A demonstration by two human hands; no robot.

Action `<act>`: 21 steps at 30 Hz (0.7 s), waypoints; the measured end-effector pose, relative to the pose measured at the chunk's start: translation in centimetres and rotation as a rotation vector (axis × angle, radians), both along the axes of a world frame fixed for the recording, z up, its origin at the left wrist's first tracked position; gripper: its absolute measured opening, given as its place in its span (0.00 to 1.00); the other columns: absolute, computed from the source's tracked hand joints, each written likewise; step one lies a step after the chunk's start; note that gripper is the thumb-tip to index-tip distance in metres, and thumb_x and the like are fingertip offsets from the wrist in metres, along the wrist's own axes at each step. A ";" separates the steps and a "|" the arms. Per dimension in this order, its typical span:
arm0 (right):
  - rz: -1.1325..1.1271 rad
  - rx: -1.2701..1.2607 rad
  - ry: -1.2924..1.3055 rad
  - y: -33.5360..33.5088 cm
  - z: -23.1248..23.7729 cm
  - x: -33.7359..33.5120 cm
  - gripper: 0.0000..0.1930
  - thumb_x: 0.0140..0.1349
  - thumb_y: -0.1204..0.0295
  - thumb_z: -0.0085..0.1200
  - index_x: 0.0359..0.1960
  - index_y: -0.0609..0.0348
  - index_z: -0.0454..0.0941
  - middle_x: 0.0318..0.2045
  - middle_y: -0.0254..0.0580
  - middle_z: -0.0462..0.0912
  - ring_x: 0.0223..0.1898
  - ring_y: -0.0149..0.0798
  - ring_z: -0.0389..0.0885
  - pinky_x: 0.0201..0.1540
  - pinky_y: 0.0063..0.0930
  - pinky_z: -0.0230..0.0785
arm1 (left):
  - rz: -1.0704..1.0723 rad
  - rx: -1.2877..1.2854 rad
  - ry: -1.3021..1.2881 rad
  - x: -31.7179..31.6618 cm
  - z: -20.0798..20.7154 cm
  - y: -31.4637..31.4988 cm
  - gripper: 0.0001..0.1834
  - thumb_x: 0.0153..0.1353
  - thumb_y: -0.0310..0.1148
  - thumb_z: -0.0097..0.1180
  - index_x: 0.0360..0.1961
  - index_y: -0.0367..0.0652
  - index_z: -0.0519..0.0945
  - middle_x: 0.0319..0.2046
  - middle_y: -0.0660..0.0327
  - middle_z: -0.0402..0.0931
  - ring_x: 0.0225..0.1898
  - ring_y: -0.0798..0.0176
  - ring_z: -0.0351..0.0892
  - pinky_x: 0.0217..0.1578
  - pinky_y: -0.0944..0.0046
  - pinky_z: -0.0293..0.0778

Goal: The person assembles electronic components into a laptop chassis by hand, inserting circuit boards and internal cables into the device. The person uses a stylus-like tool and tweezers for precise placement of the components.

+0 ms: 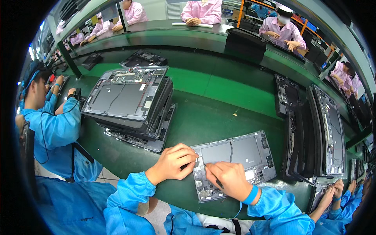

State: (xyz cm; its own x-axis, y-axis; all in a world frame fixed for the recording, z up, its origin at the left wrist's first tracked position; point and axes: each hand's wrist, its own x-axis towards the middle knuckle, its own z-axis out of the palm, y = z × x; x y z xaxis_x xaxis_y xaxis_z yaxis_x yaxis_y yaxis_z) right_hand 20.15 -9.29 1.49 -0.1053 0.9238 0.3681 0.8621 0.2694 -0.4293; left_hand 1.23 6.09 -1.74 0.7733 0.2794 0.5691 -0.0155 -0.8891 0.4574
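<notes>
An opened tablet (pixel 246 152) lies on the green bench in front of me, its flat battery, dark cable and circuit parts exposed. My left hand (pixel 175 162) is at its left edge, fingers curled and fingertips pinched together against the frame. Whatever sits between those fingertips is too small to make out. My right hand (pixel 229 179) reaches over the tablet's lower left part, closed round a slim dark tool (pixel 219 183) whose end shows below the fingers. The tool's tip and part of the circuitry are hidden by that hand. A blue wrist strap (pixel 250 194) circles my right wrist.
A tall stack of opened tablets (pixel 125 96) stands left of my work. More tablets (pixel 331 129) stand in a stack at the right. Green conveyor belt (pixel 223 84) runs beyond. Co-workers in blue sit on both sides; people in pink (pixel 201 11) work across the line.
</notes>
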 end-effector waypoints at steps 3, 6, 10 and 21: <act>-0.018 -0.009 -0.033 -1.1 0.8 -0.6 0.08 0.55 0.74 0.68 0.36 0.56 0.85 0.24 0.35 0.80 0.26 0.38 0.81 0.24 0.34 0.71 | -0.008 0.029 0.016 -0.3 0.0 0.0 0.10 0.51 0.26 0.67 0.36 0.45 0.87 0.40 0.62 0.86 0.44 0.55 0.85 0.41 0.58 0.85; -0.029 0.033 0.002 -1.4 0.9 -0.7 0.06 0.49 0.75 0.62 0.28 0.49 0.78 0.22 0.29 0.75 0.28 0.35 0.79 0.27 0.31 0.71 | -0.043 0.105 0.039 -0.4 0.2 -0.5 0.14 0.51 0.29 0.68 0.41 0.48 0.88 0.43 0.62 0.85 0.47 0.54 0.85 0.43 0.57 0.85; -0.048 0.071 0.017 -1.6 0.3 -0.8 0.07 0.49 0.74 0.65 0.31 0.52 0.81 0.23 0.30 0.75 0.30 0.35 0.79 0.30 0.31 0.70 | -0.047 0.098 0.035 -0.7 0.1 -0.7 0.18 0.50 0.33 0.68 0.46 0.51 0.89 0.44 0.61 0.84 0.48 0.53 0.84 0.44 0.55 0.85; -0.126 0.288 0.213 -2.0 0.3 -0.4 0.06 0.54 0.78 0.68 0.35 0.58 0.87 0.27 0.38 0.82 0.29 0.39 0.80 0.29 0.33 0.71 | -0.134 0.191 0.135 -0.9 0.8 -1.0 0.25 0.51 0.50 0.72 0.52 0.58 0.89 0.46 0.63 0.81 0.48 0.55 0.79 0.45 0.55 0.81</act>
State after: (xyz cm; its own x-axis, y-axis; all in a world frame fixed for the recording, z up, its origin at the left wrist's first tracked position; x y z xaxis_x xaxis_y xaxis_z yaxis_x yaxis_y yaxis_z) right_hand 19.77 -11.25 1.74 0.1094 0.7799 0.6163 0.7961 0.3025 -0.5242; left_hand 0.35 5.07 -0.95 0.8688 0.0669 0.4906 -0.0889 -0.9537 0.2875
